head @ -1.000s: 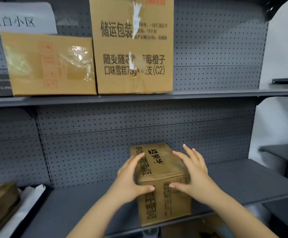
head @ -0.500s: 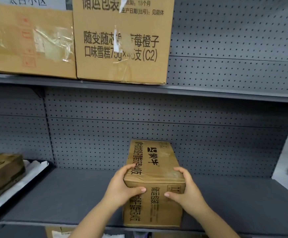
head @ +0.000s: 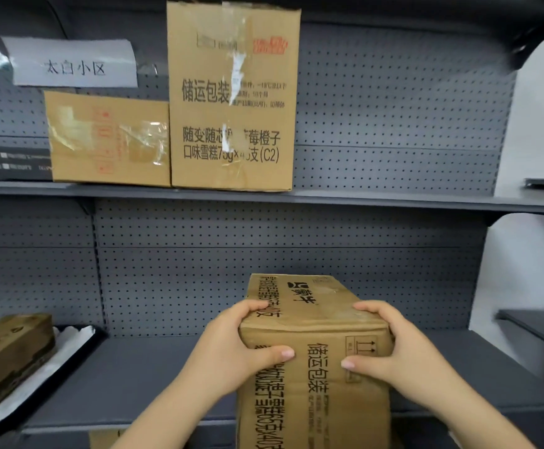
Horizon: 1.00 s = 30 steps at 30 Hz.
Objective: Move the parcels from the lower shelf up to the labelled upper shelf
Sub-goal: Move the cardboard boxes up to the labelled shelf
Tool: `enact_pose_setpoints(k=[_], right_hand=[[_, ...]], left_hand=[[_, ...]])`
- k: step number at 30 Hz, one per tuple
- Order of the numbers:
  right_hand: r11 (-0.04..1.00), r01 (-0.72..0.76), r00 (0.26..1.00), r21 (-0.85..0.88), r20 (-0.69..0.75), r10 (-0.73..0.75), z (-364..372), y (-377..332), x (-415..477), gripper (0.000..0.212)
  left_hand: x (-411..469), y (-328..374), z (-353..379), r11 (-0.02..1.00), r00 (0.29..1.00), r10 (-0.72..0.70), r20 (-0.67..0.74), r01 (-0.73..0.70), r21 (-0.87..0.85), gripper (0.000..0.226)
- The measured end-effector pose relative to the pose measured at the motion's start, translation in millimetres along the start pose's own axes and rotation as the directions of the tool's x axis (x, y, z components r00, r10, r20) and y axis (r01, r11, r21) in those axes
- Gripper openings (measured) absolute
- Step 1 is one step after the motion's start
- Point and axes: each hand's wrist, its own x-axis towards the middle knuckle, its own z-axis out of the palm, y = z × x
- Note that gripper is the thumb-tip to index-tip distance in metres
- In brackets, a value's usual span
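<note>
A brown cardboard parcel (head: 316, 322) with black Chinese print stands at the front edge of the grey lower shelf (head: 154, 377). My left hand (head: 235, 348) grips its left top corner, thumb on the front face. My right hand (head: 397, 348) grips its right top corner the same way. On the upper shelf (head: 393, 200) stand a tall printed carton (head: 231, 102) and, to its left, a lower taped carton (head: 108, 137). A white paper label (head: 73, 64) hangs on the pegboard above the taped carton.
A worn brown box (head: 8, 354) lies on a white-lined black tray (head: 37, 384) at the lower left. Dark flat items (head: 8, 160) sit at the upper shelf's far left. The upper shelf is bare right of the tall carton. Another shelf unit (head: 539, 328) stands at the right.
My hands went from resting on the parcel to gripping its top corners, and the parcel now sits closer to me at the shelf's front edge. The view has tilted upward.
</note>
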Motion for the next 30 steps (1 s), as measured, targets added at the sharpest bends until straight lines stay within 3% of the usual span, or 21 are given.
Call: enact_pose_setpoints(k=[9, 13, 16, 20, 22, 25, 30], right_hand=[[0.983, 0.127, 0.975, -0.135, -0.164, -0.148, -79, -124, -81, 0.085], [0.974, 0.181, 0.949, -0.139, -0.237, -0.21, -105, -175, -107, 0.07], [0.958, 0.213, 0.915, -0.193, -0.303, -0.265, -127, -205, -117, 0.083], [0.944, 0.266, 0.872, -0.196, -0.368, -0.322, -154, -237, -110, 0.075], [0.94, 0.276, 0.861, -0.198, -0.383, -0.334, -164, -248, -100, 0.063], [0.936, 0.27, 0.854, -0.224, -0.393, -0.341, -174, -255, -79, 0.06], [0.931, 0.275, 0.839, -0.242, -0.412, -0.355, -183, -253, -39, 0.058]], left_hand=[[-48, 123, -75, 0.977, 0.979, 0.204, -0.002, -0.203, 0.058, 0.071], [-59, 170, -102, 0.955, 0.955, 0.295, -0.007, -0.295, 0.038, 0.068], [-59, 207, -120, 0.924, 0.924, 0.383, -0.014, -0.383, 0.027, 0.062], [-39, 247, -140, 0.881, 0.879, 0.474, -0.057, -0.474, 0.01, 0.067], [-22, 261, -145, 0.858, 0.856, 0.512, -0.077, -0.513, 0.004, 0.078], [3, 269, -144, 0.836, 0.832, 0.546, -0.101, -0.549, -0.006, 0.091], [42, 270, -137, 0.836, 0.831, 0.54, -0.133, -0.548, -0.031, 0.089]])
